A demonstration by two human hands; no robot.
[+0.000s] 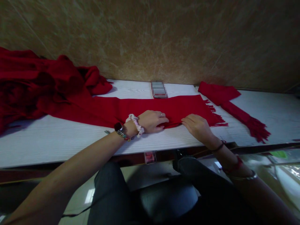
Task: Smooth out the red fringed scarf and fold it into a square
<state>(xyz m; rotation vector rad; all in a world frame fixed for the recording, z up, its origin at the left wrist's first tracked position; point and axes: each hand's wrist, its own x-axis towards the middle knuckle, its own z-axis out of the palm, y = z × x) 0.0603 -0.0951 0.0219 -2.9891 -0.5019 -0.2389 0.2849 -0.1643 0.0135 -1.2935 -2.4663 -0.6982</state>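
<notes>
A red fringed scarf (187,106) lies spread lengthwise on the white table, its fringe toward the right. My left hand (151,121) rests palm down on the scarf near its front edge, fingers stretched out and thumb apart. Close to the fringed end, my right hand (197,126) has its fingertips pinched on the scarf's front edge. The left end of the scarf runs into a heap of red scarves (53,84); where it ends there is hidden in the folds.
Another red scarf (234,107) lies folded at an angle on the right. Behind the spread scarf sits a small blurred-out stack (159,90) near the marbled wall (150,40). The white table (77,137) ends just before my knees, with a blurred red item (150,157) below its edge.
</notes>
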